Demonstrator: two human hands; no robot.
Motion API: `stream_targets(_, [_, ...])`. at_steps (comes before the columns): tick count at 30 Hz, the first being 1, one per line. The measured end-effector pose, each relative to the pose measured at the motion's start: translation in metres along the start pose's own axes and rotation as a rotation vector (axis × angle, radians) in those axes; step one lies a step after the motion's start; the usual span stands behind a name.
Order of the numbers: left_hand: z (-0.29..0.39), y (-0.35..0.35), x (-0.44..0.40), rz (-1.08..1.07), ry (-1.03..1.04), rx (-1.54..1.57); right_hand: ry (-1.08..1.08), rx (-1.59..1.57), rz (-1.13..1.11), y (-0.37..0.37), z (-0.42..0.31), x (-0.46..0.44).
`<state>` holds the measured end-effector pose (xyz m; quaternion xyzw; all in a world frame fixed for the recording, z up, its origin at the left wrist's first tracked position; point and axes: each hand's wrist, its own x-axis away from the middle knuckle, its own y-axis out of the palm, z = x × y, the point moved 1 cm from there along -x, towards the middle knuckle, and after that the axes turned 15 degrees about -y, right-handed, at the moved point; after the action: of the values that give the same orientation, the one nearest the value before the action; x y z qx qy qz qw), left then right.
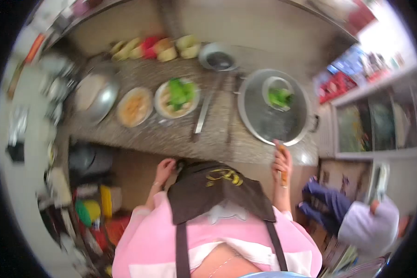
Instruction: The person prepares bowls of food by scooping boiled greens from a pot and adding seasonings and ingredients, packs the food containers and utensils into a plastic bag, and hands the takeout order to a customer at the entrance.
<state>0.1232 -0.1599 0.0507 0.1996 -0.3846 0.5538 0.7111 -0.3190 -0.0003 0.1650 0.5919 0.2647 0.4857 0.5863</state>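
At the right of the frame, a large pot [242, 118] contains greyish liquid, and inside its upper part sits a round strainer [266, 88] full of green leaves [280, 97]. Left of centre, a white bowl [158, 103] carries more greens over pale pieces; just beside it, another bowl [120, 111] contains orange food. Further left, a metal bowl [107, 99] has something pale in it.

The right hand [281, 164], below the pot's near rim, is wrapped around a wooden handle [283, 178]; blur hides whether this joins the strainer, which lies straight above the hand. The left hand [164, 170], lower centre-left, has bent fingers beside the dark apron [217, 194]; whether they pinch anything, I cannot tell.
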Motion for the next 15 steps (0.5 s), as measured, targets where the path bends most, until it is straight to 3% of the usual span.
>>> stream_targets(3, [0.006, -0.022, 0.007, 0.050, 0.038, 0.027, -0.009, 0.323, 0.144, 0.020, 0.014, -0.002])
stream_targets(6, [0.000, -0.055, 0.005, 0.042, 0.076, 0.082, -0.124, 1.107, 0.309, 0.021, 0.018, -0.004])
stream_targets(9, [-0.015, -0.091, -0.004, 0.083, 0.039, 0.098, -0.228, 1.261, 0.377, 0.026, 0.033, 0.001])
stream_targets(12, [-0.023, -0.129, -0.012, 0.067, 0.019, 0.091, -0.262, 1.256, 0.425, 0.035, 0.051, 0.006])
stream_targets(13, [-0.022, -0.141, -0.013, 0.090, 0.027, 0.078, -0.250, 1.116, 0.391, 0.034, 0.053, 0.007])
stream_targets(15, [-0.026, -0.165, -0.024, 0.073, 0.001, 0.090, -0.200, 0.466, 0.186, 0.041, 0.070, 0.013])
